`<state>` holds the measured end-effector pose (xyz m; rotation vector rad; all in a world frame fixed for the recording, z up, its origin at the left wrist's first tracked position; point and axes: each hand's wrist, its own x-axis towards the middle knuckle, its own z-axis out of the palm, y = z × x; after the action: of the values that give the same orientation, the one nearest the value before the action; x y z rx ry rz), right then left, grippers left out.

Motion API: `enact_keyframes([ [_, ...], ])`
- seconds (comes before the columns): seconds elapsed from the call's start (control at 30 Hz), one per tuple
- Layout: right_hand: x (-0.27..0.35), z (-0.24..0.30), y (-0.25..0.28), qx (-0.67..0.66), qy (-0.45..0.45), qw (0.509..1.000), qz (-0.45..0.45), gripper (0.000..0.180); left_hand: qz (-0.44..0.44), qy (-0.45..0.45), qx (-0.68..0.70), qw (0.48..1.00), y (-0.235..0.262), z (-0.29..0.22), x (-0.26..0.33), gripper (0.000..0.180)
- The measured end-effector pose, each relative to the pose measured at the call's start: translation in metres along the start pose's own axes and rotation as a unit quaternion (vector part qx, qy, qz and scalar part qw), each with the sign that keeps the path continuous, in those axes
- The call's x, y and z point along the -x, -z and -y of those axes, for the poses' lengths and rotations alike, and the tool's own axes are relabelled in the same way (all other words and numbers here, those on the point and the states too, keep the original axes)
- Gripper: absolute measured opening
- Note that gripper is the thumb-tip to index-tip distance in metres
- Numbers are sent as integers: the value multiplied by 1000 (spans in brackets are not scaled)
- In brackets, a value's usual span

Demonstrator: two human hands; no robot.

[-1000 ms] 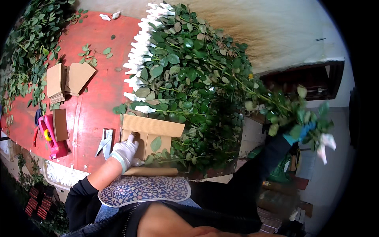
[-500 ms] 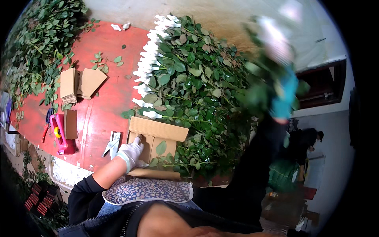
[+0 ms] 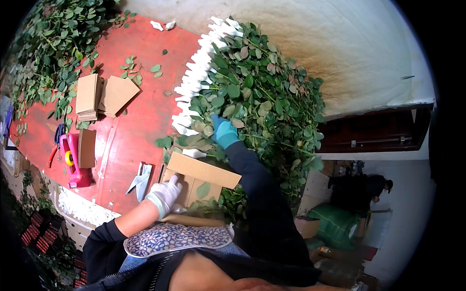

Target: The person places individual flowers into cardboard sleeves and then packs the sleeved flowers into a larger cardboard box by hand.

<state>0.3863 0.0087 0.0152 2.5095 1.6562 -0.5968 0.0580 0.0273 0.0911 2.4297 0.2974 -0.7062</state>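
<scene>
My left hand [image 3: 166, 195], in a white glove, rests on a folded piece of brown cardboard [image 3: 203, 169] at the table's front edge, its fingers spread over the inside. A leafy stem lies across that cardboard. My right hand [image 3: 225, 133], in a teal glove, reaches among leafy stems [image 3: 262, 97], probably roses, beside a row of white-sleeved flower heads [image 3: 194, 72]. Its visible fingers are apart; leaves partly cover the tips. One white-sleeved head [image 3: 194, 153] lies just above the cardboard.
A stapler [image 3: 140, 181] lies left of the cardboard. Farther left are a pink tape dispenser [image 3: 75, 162] and stacked cardboard pieces [image 3: 88, 99]. More foliage [image 3: 53, 53] covers the far left of the red table [image 3: 141, 111]. A person [image 3: 361, 190] bends at the right.
My right hand has come down and left from the upper right, where it was blurred with leaves and a whitish shape, onto the stems. My left hand stays on the cardboard. The view has shifted slightly.
</scene>
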Motion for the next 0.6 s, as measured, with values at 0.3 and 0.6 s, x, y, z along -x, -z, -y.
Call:
enact_keyframes([
  [0.3,4,-15,154,-125,24,991,-49,54,-12,-14,0,1000,0,4,1,67],
  [0.6,38,-1,39,67,63,996,15,90,-18,-15,17,1000,-2,5,-2,69],
])
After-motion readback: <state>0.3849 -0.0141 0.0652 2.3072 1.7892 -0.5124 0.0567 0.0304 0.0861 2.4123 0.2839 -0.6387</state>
